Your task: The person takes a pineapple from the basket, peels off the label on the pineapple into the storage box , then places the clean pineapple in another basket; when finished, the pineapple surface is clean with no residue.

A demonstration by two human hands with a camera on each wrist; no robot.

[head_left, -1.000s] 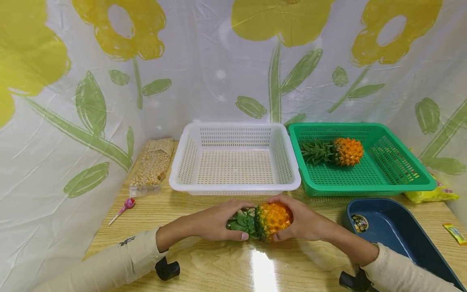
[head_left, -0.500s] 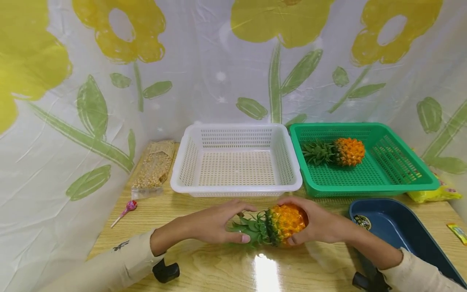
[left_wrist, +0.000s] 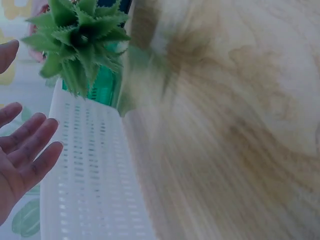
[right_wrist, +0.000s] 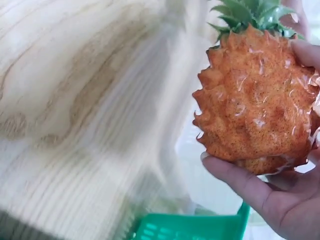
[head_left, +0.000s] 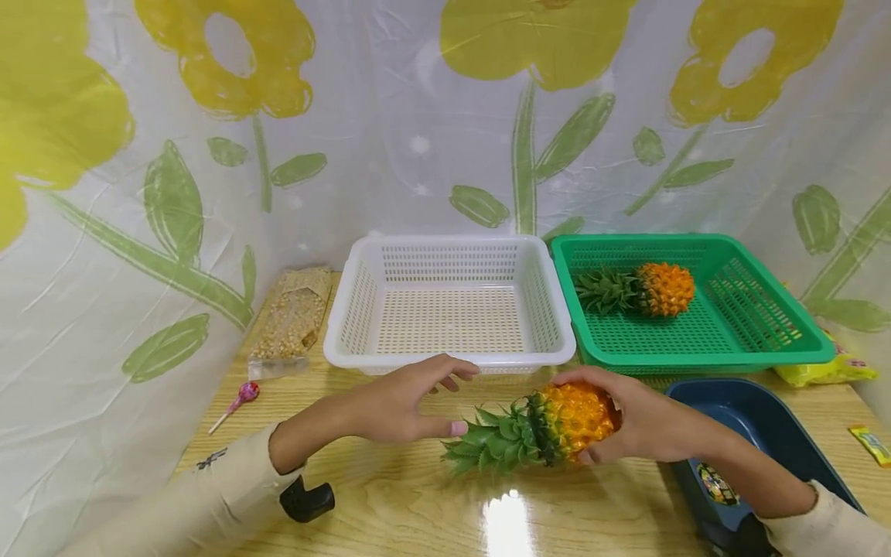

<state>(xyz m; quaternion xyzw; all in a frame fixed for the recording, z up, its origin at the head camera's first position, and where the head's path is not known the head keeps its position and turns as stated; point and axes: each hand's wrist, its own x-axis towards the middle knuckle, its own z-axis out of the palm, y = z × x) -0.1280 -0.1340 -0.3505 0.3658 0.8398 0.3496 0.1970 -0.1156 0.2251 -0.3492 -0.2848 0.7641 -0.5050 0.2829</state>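
A small orange pineapple (head_left: 574,422) lies on its side in my right hand (head_left: 654,422), its green leaves pointing left. My right thumb and fingers grip the orange body from the right end, over the wooden table; the right wrist view shows its spiky, glossy skin (right_wrist: 255,100). My left hand (head_left: 397,398) has its fingers spread, the thumb close to the leaf tips and nothing held. From the left wrist, the leafy crown (left_wrist: 80,40) appears beyond the spread fingers, apart from them. Whether the pineapple touches the table is unclear.
Behind the hands stands a white basket (head_left: 448,360). A green basket (head_left: 703,360) beside it holds another pineapple (head_left: 664,290). At right are a dark blue basin (head_left: 748,414), yellow bag (head_left: 828,371) and small packet (head_left: 870,445). A kernel bag (head_left: 288,313) and lollipop (head_left: 240,398) lie left.
My right hand has carried the pineapple to the right. Its leaves have come out from between my left thumb and fingers, and the left hand has shifted slightly left and opened wider.
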